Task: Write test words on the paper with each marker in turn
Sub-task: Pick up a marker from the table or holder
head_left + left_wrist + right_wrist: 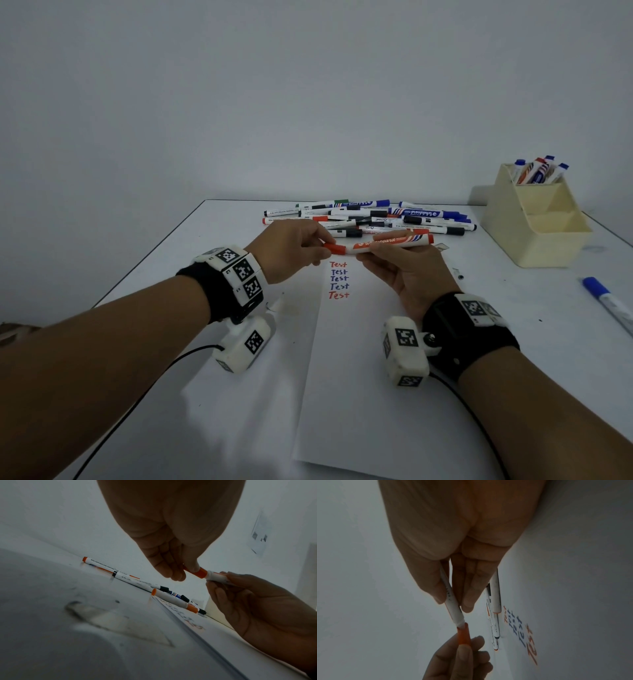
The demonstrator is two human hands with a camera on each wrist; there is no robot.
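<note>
- white table (212, 240) against a plain pale wall; paper (342, 377) lies lengthwise at its middle.
- left hand (291, 250) pinches the orange cap (334, 248) between thumb and fingertips.
- five "test" lines (339, 279) in red and blue sit just below the hands.
- right hand (407, 270) grips the red marker (390, 244) by its barrel, held above the paper's far end.
- right wrist view alone shows the cap only partly over the tip; the tip itself is hidden.
- marker pile (370, 217) behind; beige holder (537, 222) far right; blue marker (613, 305) cut off at the edge.
</note>
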